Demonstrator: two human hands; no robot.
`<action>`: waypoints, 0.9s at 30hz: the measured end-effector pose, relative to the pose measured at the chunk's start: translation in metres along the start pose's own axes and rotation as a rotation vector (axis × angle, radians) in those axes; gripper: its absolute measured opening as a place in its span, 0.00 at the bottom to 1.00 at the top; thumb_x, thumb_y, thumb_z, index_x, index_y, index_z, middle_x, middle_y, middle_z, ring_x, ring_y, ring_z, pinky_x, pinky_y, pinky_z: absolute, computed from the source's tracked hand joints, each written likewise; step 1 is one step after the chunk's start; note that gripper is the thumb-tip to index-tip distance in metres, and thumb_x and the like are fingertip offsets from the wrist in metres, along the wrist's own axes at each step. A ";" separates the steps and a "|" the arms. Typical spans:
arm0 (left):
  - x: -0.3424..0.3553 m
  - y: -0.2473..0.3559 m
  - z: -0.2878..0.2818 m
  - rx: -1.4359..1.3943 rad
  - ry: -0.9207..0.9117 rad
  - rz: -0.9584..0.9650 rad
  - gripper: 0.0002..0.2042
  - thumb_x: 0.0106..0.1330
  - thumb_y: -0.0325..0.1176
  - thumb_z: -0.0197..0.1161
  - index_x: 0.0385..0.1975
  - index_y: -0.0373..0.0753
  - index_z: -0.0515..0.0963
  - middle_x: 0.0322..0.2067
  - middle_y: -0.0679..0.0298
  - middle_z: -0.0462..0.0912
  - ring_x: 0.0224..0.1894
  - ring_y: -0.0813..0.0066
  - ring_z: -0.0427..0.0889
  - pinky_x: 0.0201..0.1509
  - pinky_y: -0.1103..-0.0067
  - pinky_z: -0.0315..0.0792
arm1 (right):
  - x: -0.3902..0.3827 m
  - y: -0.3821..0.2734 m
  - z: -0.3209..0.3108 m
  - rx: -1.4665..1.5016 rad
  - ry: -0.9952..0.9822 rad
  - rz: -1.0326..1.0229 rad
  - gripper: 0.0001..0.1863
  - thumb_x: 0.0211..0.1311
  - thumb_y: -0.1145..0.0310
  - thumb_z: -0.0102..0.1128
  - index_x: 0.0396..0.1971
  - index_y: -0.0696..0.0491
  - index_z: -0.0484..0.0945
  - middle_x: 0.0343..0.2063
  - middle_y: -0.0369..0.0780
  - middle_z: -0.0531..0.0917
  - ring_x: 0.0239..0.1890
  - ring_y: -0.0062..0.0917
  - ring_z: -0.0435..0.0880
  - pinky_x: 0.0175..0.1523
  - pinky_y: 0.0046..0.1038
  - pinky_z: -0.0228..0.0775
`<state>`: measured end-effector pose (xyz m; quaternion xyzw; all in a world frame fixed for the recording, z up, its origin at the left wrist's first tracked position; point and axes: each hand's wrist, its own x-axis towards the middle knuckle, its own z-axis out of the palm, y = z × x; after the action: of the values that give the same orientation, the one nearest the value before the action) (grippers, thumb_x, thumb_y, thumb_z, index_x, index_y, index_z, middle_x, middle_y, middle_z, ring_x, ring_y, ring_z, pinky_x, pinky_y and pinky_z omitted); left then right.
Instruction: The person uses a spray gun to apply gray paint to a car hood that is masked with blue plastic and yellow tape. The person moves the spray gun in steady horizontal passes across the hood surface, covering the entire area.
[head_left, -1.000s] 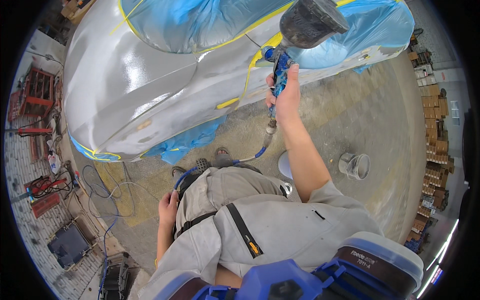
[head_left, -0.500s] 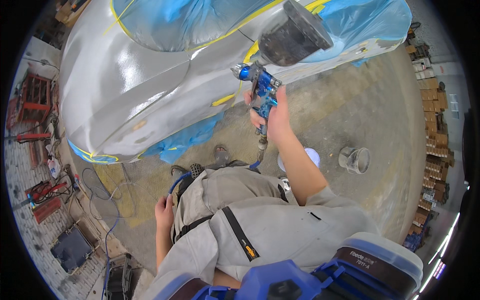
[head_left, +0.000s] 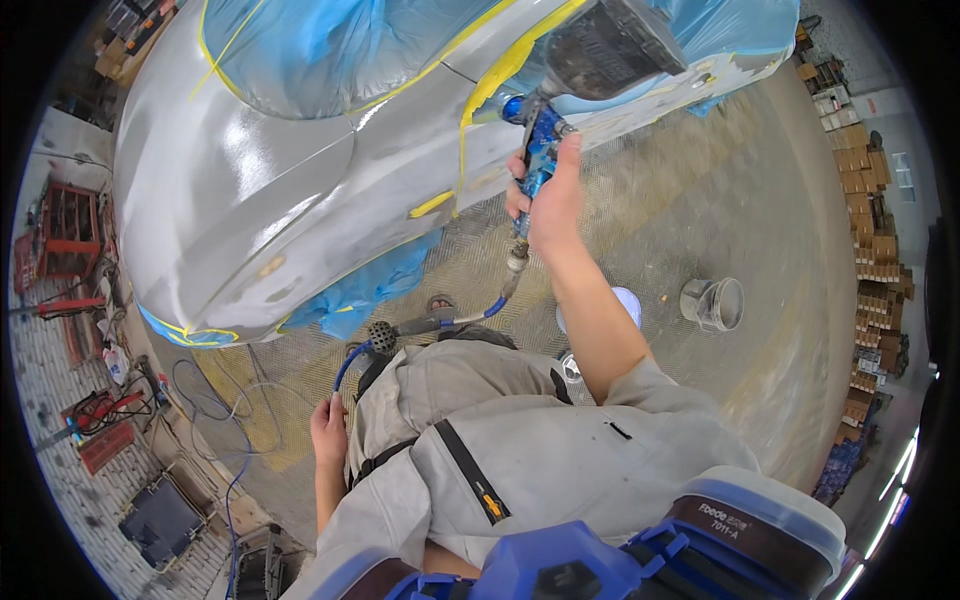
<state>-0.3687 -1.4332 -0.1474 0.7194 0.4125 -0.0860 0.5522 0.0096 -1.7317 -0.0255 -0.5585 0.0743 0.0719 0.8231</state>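
My right hand (head_left: 556, 205) is wrapped round the handle of a blue spray gun (head_left: 541, 148), held up beside the car body. A dark, stained paint cup (head_left: 615, 52) sits on top of the gun, tilted to the right. From the handle's base an air hose (head_left: 470, 318) curves down past my waist, with a round perforated black fitting (head_left: 382, 336) along it. Low at my left side, my left hand (head_left: 328, 430) is closed on the hose's blue length. The car body (head_left: 285, 170) is grey and white, partly glossy, with blue masking film (head_left: 350, 55) edged in yellow tape.
On the floor to the right stand a paint-stained bucket (head_left: 712, 304) and a white round container (head_left: 612, 310) partly behind my forearm. Loose hoses (head_left: 215, 400) lie at left near a red rack (head_left: 72, 230). Stacked cardboard boxes (head_left: 872, 220) line the far right.
My right hand has carried the spray gun rightward along the car, and its nozzle now points more away from me. More of the hose shows across my waist. The left hand keeps its hold.
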 end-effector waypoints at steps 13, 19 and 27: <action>-0.010 -0.002 0.002 0.058 0.004 0.063 0.20 0.76 0.44 0.59 0.24 0.35 0.74 0.19 0.73 0.67 0.24 0.84 0.63 0.28 0.80 0.59 | 0.006 0.023 -0.013 -0.003 -0.058 0.077 0.39 0.72 0.28 0.31 0.37 0.54 0.73 0.25 0.34 0.75 0.12 0.17 0.62 0.19 0.24 0.58; -0.013 0.004 0.007 0.069 0.042 0.036 0.20 0.76 0.44 0.60 0.24 0.35 0.74 0.18 0.72 0.68 0.23 0.84 0.64 0.28 0.80 0.60 | 0.001 0.028 -0.007 -0.067 0.025 0.003 0.36 0.75 0.32 0.33 0.38 0.55 0.71 0.25 0.35 0.74 0.13 0.18 0.64 0.18 0.24 0.59; 0.002 -0.015 -0.005 0.176 0.077 0.062 0.22 0.75 0.47 0.59 0.24 0.33 0.75 0.19 0.67 0.69 0.26 0.78 0.66 0.31 0.76 0.64 | -0.023 0.048 0.009 -0.109 -0.150 0.099 0.36 0.75 0.33 0.33 0.36 0.55 0.71 0.25 0.35 0.73 0.13 0.17 0.65 0.18 0.23 0.60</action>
<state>-0.3795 -1.4272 -0.1579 0.7802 0.4017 -0.0770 0.4732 -0.0220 -1.7064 -0.0616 -0.5911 0.0361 0.1579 0.7902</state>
